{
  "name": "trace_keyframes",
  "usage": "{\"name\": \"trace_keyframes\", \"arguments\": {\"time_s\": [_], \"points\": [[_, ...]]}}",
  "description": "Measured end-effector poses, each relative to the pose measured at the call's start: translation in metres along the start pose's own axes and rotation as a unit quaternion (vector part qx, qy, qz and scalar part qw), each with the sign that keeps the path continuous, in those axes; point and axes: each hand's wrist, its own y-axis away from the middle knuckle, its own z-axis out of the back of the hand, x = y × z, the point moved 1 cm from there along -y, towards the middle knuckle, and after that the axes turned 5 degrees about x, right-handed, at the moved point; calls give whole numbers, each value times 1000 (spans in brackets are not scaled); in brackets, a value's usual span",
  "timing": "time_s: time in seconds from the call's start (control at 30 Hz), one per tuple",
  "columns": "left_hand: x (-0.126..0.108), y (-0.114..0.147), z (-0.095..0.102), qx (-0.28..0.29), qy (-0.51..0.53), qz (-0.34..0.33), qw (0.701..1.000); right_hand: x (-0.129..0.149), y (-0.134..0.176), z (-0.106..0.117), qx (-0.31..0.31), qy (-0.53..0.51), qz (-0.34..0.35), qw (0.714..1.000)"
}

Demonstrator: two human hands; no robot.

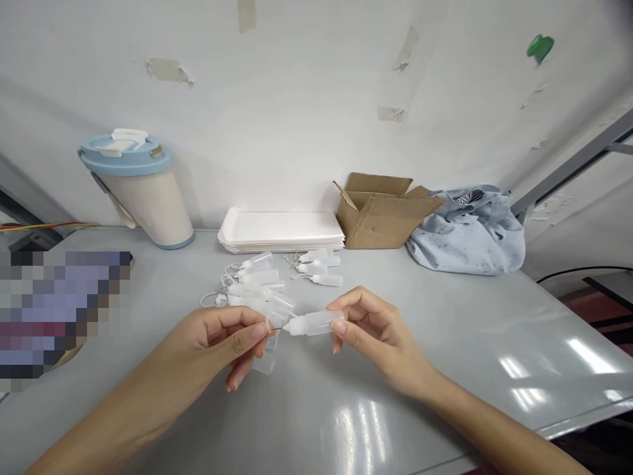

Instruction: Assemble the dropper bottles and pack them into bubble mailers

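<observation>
Between thumb and fingers, my right hand (378, 336) grips the base end of a small translucent squeeze bottle (319, 322), which lies level with its tip pointing left. A thin dark needle stands out from that tip. My left hand (225, 340) is closed in a pinch at the needle end, on what looks like the bottle's small cap; the fingers partly hide it. Behind the left hand, a pile of similar bottles (254, 284) with looped cap straps lies on the table. A smaller group of these bottles (319, 267) sits just to its right.
The grey table (494, 343) backs onto a white wall. Along it stand a tumbler with a blue lid (138, 191), a stack of white envelopes (281, 231), an open cardboard box (386, 218) and a bundled light-blue cloth (469, 237). A blurred-out object (59, 310) lies at left.
</observation>
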Motion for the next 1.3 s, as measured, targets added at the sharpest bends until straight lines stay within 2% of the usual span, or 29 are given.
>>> {"name": "trace_keyframes", "arguments": {"time_s": [0.8,1.0,1.3], "points": [[-2,2,-3,-2,5,-5,1000,1,2,0,-5,44,8,999],[2,0,-4,-45,-30,-32,998,-2,4,-2,-17,96,18,995],[3,0,-12,-74,-78,-53,993,-9,6,-4,-11,118,-1,993]]}}
